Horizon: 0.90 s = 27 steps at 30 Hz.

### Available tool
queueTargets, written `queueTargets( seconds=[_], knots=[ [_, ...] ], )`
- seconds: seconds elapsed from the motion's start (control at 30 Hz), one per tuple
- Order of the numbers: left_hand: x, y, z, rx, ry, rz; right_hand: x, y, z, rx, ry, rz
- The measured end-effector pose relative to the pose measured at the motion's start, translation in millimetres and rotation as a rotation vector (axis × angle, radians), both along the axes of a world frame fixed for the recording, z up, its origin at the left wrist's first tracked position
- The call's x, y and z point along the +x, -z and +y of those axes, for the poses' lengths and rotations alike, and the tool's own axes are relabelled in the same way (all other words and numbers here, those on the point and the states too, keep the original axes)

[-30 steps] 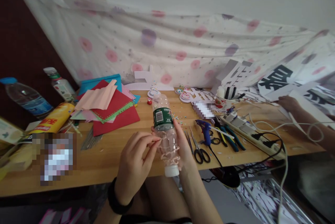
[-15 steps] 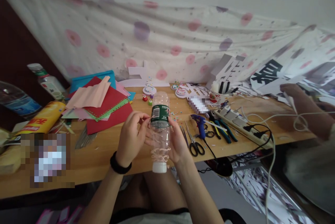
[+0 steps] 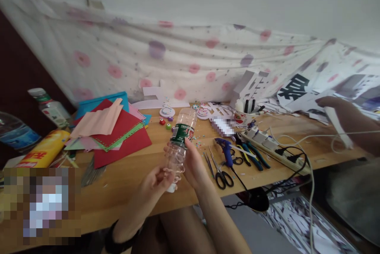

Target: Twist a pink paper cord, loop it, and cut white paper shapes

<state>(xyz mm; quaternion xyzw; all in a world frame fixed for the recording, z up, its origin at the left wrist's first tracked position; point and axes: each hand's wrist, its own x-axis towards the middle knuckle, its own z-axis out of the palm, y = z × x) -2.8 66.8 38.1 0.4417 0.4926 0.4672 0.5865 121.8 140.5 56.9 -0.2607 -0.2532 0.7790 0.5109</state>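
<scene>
Left hand (image 3: 154, 182): grip pinched on the cap end of clear plastic bottle (image 3: 179, 143). Right hand (image 3: 192, 163): grip wrapped about bottle's middle, held tilted above bench (image 3: 124, 179) front edge. Beyond: black scissors (image 3: 221, 171), blue glue gun (image 3: 226, 149), coloured paper stack (image 3: 113, 127).

Two bare hands, the left hand (image 3: 156, 182) and the right hand (image 3: 192, 161), share one clear plastic bottle with a green label (image 3: 179, 143). Two more clear plastic bottles (image 3: 49, 105) stand at the wooden table's (image 3: 124, 179) left edge beside one yellow can (image 3: 44, 149). One blue glue gun (image 3: 225, 149), one black-handled pair of scissors (image 3: 221, 171) and one white power strip (image 3: 264, 141) lie to the right. One other person's arm (image 3: 347, 121) shows.
</scene>
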Motion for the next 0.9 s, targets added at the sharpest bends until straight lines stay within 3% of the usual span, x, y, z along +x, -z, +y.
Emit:
queueTargets(
  seconds=[0.2, 0.4, 0.57, 0.7, 0.9],
  knots=[
    [4.0, 4.3, 5.4, -0.036, -0.01, -0.325, 0.2, 1.1, -3.0, 0.051, -0.012, -0.038],
    [7.6, 10.3, 4.0, -0.083, 0.031, -0.486, 4.4, 3.5, -8.3, 0.134, 0.04, -0.088],
    [2.5, 8.1, 1.8, -0.017, 0.115, -0.334, 5.2, 12.4, -9.9, 0.271, 0.16, -0.167],
    [-3.8, 3.2, -0.3, 0.038, 0.198, -0.181, 7.4, 18.4, -11.6, 0.395, 0.169, -0.302],
    [-9.6, 0.1, 3.0, 0.124, 0.264, -0.145, 6.6, 21.6, -12.2, 0.443, 0.137, -0.334]
  ],
)
